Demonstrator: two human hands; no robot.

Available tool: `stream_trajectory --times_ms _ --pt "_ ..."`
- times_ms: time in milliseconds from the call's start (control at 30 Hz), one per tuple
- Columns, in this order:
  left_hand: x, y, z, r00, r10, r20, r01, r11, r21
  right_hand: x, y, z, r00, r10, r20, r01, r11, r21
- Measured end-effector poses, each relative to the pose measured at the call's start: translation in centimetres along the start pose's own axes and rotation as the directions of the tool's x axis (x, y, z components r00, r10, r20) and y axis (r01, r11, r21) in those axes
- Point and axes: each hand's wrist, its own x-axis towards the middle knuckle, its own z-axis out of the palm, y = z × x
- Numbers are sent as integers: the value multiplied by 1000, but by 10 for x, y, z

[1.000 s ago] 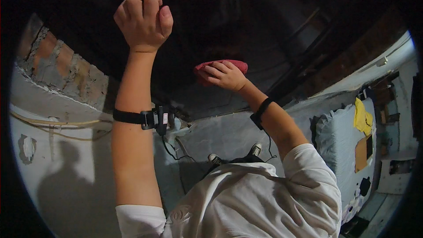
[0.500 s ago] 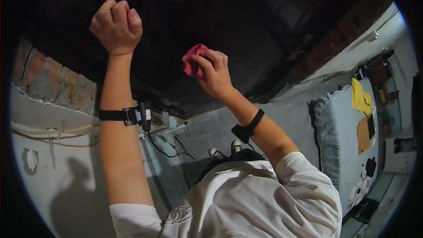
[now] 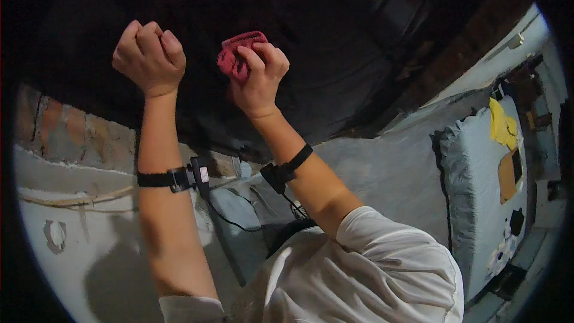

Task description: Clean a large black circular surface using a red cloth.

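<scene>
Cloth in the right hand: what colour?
Pinkish red; the cloth shows best in the head view, held in the right hand.

Dim, uneven light, soft shadow on the pale wall, murky top, bent edges.

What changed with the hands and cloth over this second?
In the picture, the right hand, now more curled, moved up and left with the red cloth; the left hand shifted left and down. The cloth stayed held; the left hand stayed curled.

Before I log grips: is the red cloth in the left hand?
No, the right hand holds the red cloth; the left hand is clenched.
</scene>
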Motion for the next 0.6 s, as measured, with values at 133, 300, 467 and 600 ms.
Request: stream_trajectory --times_ms 133,300,467,600 --pt "-1 4 -2 1000 -12 -9 12 1000 5 -7 16 3 998 -54 -42 53 998 -19" --pt "3 8 0 1000 -8 17 8 1000 18 -17 44 -4 995 -53 -86 53 999 -10" --pt "-1 5 6 1000 10 -17 -10 1000 13 -46 104 -39 985 71 -154 -86 992 -91" --pt "2 2 6 1000 19 -3 -19 999 35 -59 163 -85 977 140 -162 -176 957 -229"
